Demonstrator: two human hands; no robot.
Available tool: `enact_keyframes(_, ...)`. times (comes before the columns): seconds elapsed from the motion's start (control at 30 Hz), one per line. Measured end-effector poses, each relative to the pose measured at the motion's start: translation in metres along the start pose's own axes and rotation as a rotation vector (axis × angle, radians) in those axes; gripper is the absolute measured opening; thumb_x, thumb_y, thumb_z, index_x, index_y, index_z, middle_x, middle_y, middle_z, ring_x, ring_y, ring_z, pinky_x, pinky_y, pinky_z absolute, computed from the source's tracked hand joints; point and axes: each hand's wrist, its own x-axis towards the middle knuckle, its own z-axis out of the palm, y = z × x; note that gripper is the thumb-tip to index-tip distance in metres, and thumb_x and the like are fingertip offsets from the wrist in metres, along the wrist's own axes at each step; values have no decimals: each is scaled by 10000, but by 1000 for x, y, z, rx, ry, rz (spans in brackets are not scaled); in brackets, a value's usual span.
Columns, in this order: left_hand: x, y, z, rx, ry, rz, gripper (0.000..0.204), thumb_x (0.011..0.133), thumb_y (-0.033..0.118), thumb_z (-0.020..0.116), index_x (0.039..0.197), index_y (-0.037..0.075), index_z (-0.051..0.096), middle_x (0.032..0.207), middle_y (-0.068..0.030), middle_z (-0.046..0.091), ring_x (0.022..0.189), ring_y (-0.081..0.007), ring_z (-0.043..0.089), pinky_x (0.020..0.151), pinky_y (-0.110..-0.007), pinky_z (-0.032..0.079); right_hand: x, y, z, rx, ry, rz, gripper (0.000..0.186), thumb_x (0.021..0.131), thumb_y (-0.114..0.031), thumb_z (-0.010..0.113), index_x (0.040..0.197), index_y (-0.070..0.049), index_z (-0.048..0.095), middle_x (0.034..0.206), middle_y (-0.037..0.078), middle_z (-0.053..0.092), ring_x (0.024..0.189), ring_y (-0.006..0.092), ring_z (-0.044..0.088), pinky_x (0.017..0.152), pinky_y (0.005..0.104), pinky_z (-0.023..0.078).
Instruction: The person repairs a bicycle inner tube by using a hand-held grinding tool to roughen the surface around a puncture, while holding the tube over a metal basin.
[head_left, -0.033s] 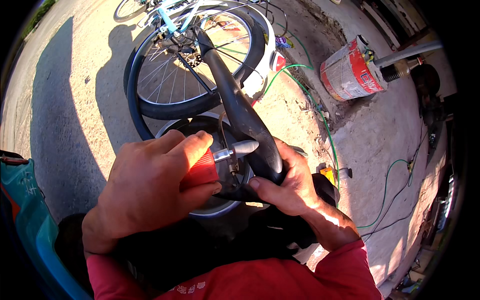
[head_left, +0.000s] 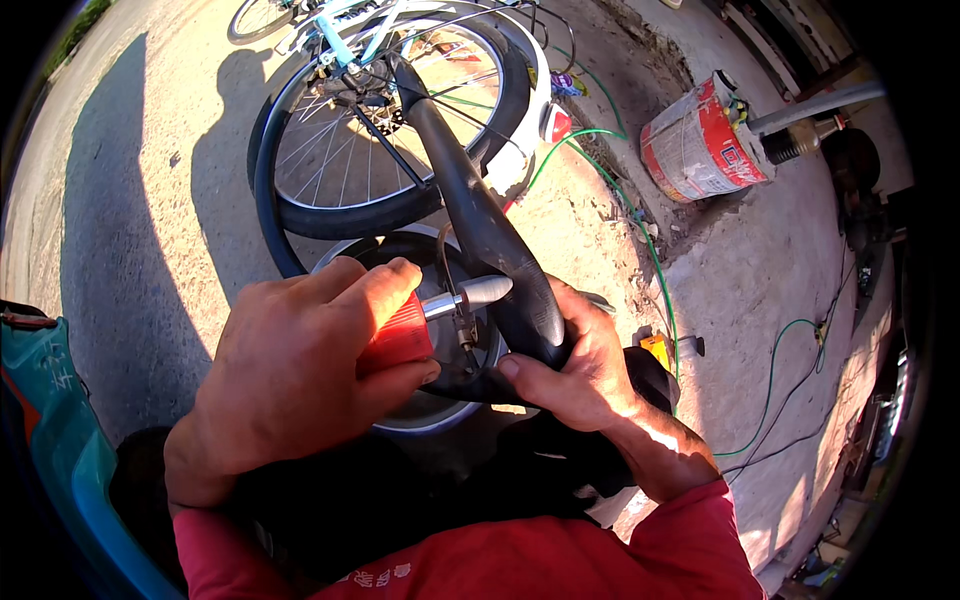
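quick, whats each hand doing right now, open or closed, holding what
Left hand: closed, holding a red-handled tool.
Right hand: closed around the black inner tube.

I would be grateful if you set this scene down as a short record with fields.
left hand: grips a red-handled tool, its grey tip at the black tube
right hand: holds the black tube
beyond the hands: bicycle wheel
upper right: red-and-white bucket
light: bright, with strong shadows
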Motion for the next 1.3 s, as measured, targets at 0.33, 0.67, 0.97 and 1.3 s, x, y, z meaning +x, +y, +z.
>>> enact_keyframes(0.33,-2,-1,-1,4,-17,59,643,667,271,923,1201,13,675,933,-154,705,806,-342,732,681,-399,575,0,-1,1,-10,-10,-11,641,803,12,727,1413,-45,539,1125,18,650,1053,100,581,936,287,476)
enact_keyframes(0.67,-2,2,0,32,-71,55,631,655,282,923,1181,26,688,929,-132,708,789,-334,730,674,-390,572,0,-2,2,46,0,-22,626,808,25,716,1406,-41,541,1133,19,658,1060,95,582,952,284,477)
enact_keyframes(0.97,-3,-1,0,0,-2,34,649,657,262,920,1202,5,676,949,-160,708,796,-354,726,694,-388,574,-1,2,0,54,-12,3,644,807,20,724,1419,-35,531,1153,25,651,1081,99,579,970,287,469)
enact_keyframes(1.3,-6,-4,-6,-19,47,40,676,641,254,931,1216,18,666,972,-156,715,811,-349,733,704,-382,575,2,2,-2,109,-9,-30,641,810,0,721,1421,-28,527,1178,38,648,1119,115,576,1002,304,452)
